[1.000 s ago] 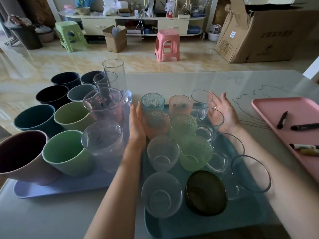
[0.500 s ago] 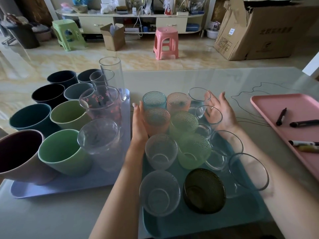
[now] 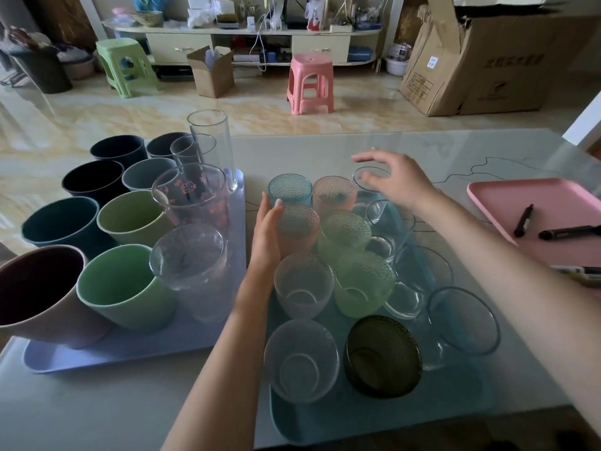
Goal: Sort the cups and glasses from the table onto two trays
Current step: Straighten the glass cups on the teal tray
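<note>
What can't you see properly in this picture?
- Head view: the maroon cup is cut off by the left edge.
- The blue tray is mostly covered by glasses.
- The box lettering is too blurred to read.
- The right hand is blurred, so whether it touches the clear glass is unclear.

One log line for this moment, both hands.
left hand: flat against pink glass | right hand: open above clear glass | blue tray: full
</note>
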Tool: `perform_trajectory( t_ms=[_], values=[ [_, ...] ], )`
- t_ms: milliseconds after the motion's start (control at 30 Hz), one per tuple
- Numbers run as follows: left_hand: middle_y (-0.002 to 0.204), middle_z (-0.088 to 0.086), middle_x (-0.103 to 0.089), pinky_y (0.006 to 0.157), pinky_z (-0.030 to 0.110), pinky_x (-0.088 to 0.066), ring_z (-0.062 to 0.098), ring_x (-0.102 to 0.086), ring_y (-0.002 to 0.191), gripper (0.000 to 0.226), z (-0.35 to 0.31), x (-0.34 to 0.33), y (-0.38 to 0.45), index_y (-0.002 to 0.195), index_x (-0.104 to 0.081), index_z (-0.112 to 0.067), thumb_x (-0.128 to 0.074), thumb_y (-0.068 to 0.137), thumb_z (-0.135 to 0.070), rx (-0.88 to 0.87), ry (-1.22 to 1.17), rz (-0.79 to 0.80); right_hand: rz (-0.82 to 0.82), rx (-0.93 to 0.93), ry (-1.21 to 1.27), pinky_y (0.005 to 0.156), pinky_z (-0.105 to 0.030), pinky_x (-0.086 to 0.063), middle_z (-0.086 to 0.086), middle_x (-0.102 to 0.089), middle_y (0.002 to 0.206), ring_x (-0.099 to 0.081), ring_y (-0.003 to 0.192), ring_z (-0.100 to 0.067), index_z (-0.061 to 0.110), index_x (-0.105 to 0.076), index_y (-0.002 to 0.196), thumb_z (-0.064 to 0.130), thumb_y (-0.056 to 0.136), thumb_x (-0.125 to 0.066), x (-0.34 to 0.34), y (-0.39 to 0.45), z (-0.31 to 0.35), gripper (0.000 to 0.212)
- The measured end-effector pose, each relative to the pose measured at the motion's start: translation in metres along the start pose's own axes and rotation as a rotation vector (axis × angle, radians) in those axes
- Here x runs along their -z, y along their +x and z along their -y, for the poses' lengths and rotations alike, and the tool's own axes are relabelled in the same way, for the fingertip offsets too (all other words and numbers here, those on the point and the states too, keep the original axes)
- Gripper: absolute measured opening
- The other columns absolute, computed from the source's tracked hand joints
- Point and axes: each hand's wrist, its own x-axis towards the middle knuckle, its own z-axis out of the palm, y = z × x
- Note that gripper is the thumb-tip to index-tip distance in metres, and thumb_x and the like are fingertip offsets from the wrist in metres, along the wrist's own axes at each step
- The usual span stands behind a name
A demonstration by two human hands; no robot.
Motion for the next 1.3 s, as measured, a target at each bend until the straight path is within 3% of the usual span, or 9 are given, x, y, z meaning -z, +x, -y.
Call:
perform_trajectory(
  t_ms=[100,200,433,500,600,733,1067,1200,1300],
  values=[
    [0.155,0.004,-0.028,0.116,0.049,-0.026,0.021,-0.033,0.14,0.097,-0.002,0.001,-0.002,0.15,-0.019,-0.024,-0.062,0.064,-0.038,0.003,0.044,0.036,0.174,0.003,-0.355,0.118,-0.042,-0.005,0.005,-0.051,0.14,-0.037,0.136,-0.02,0.028,-0.055,0.128,0.038,0.09,-0.059,-0.011,0.019,0.02,0.04],
    [0.155,0.0,-0.03,0.114,0.049,-0.03,0.022,-0.038,0.137,0.103,-0.003,0.003,-0.003,0.15,-0.018,-0.026,-0.065,0.059,-0.036,0.019,0.104,0.047,0.237,-0.02,-0.472,0.118,-0.047,-0.001,0.005,-0.056,0.134,-0.048,0.127,-0.02,0.027,-0.059,0.117,0.039,0.091,-0.056,-0.025,0.035,0.024,0.03],
    [0.156,-0.001,-0.026,0.112,0.045,-0.035,0.019,-0.037,0.136,0.094,-0.008,-0.001,-0.007,0.151,-0.018,-0.023,-0.051,0.063,-0.019,-0.012,0.194,0.012,0.189,-0.025,-0.442,0.109,-0.054,-0.029,0.016,-0.062,0.076,-0.056,0.085,-0.017,0.026,-0.055,0.086,0.021,0.095,-0.046,-0.042,0.043,0.016,0.013],
    [0.155,-0.001,-0.027,0.111,0.039,-0.037,0.016,-0.038,0.135,0.092,-0.009,-0.002,-0.009,0.15,-0.019,-0.021,-0.05,0.064,-0.017,-0.033,0.212,-0.006,0.151,-0.028,-0.432,0.103,-0.05,-0.036,0.014,-0.064,0.077,-0.057,0.087,-0.018,0.024,-0.056,0.087,0.018,0.094,-0.044,-0.044,0.045,0.015,0.015],
    [0.154,-0.001,-0.029,0.088,0.018,-0.044,0.002,-0.046,0.115,0.086,-0.009,-0.003,-0.008,0.151,-0.02,-0.018,-0.051,0.07,-0.01,-0.045,0.235,-0.021,0.151,-0.045,-0.462,0.087,-0.041,-0.038,0.009,-0.064,0.083,-0.058,0.093,-0.022,0.022,-0.058,0.093,0.018,0.096,-0.043,-0.044,0.046,0.018,0.016],
    [0.155,-0.002,-0.027,0.082,0.012,-0.041,0.005,-0.036,0.122,0.079,-0.009,-0.002,-0.009,0.151,-0.021,-0.018,-0.048,0.077,-0.002,-0.06,0.236,-0.025,0.165,-0.066,-0.5,0.081,-0.04,-0.031,0.004,-0.065,0.092,-0.056,0.097,-0.024,0.02,-0.06,0.099,0.016,0.096,-0.041,-0.046,0.049,0.021,0.02],
    [0.154,-0.004,-0.03,0.11,0.038,-0.038,0.016,-0.038,0.134,0.092,-0.012,0.0,-0.014,0.149,-0.023,-0.023,-0.046,0.061,-0.015,-0.014,0.267,-0.025,0.115,-0.09,-0.498,0.087,-0.041,-0.035,-0.006,-0.065,0.104,-0.045,0.084,-0.024,0.016,-0.061,0.098,0.009,0.091,-0.041,-0.048,0.048,0.022,0.023],
    [0.154,-0.004,-0.031,0.11,0.04,-0.038,0.018,-0.041,0.133,0.092,-0.013,0.001,-0.016,0.15,-0.022,-0.024,-0.046,0.061,-0.014,0.008,0.27,-0.016,0.135,-0.083,-0.474,0.107,-0.048,-0.031,-0.007,-0.065,0.112,-0.054,0.098,-0.028,0.016,-0.06,0.106,0.025,0.096,-0.042,-0.045,0.048,0.02,0.023],
    [0.152,-0.005,-0.033,0.108,0.041,-0.041,0.017,-0.044,0.129,0.093,-0.013,0.001,-0.018,0.15,-0.022,-0.026,-0.046,0.061,-0.015,0.014,0.271,0.006,0.039,-0.11,-0.292,0.108,-0.047,-0.034,-0.003,-0.064,0.118,-0.057,0.11,-0.026,0.019,-0.061,0.112,0.03,0.097,-0.043,-0.032,0.043,0.014,0.026]
  ],
)
